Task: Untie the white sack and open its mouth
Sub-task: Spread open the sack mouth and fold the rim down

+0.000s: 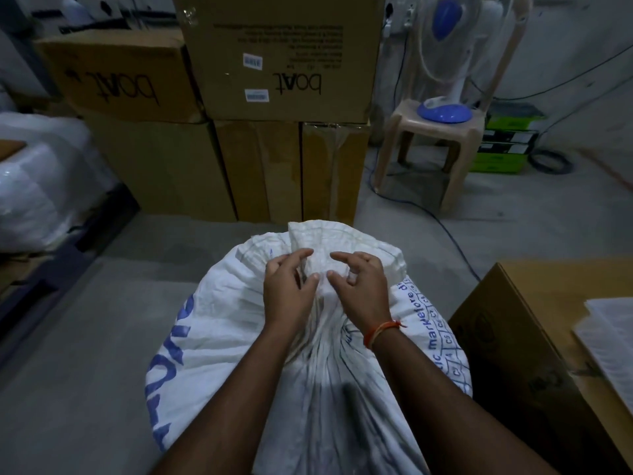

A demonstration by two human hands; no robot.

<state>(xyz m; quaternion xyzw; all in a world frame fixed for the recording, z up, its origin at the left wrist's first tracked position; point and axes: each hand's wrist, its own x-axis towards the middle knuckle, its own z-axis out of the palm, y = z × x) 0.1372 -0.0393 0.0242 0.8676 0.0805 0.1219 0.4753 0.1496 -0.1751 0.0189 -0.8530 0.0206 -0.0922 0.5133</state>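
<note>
You stand over a grey concrete floor in a dim storeroom. Stacked brown cardboard cartons w/ upside-down "boat" print sit straight ahead. Right of them: a beige plastic chair carrying a white-and-blue table fan; green boxes and a coiled black cable lie beyond it on the floor. A blue cable runs across the floor from under the chair. White plastic-wrapped bundles at far left. An open brown carton at near right, just beside the sack.

The white woven plastic sack w/ blue lettering stands on the floor directly below you, centre frame, its neck bunched into pleats and the mouth fabric puffed up above the gather.

Both forearms reach down from bottom edge. Your left hand and right hand meet at the gathered neck, fingers curled, thumb tips nearly touching. Each grip pinches the bunched sack fabric at the gather. The right wrist wears an orange thread band. Can't make out the tie itself.
</note>
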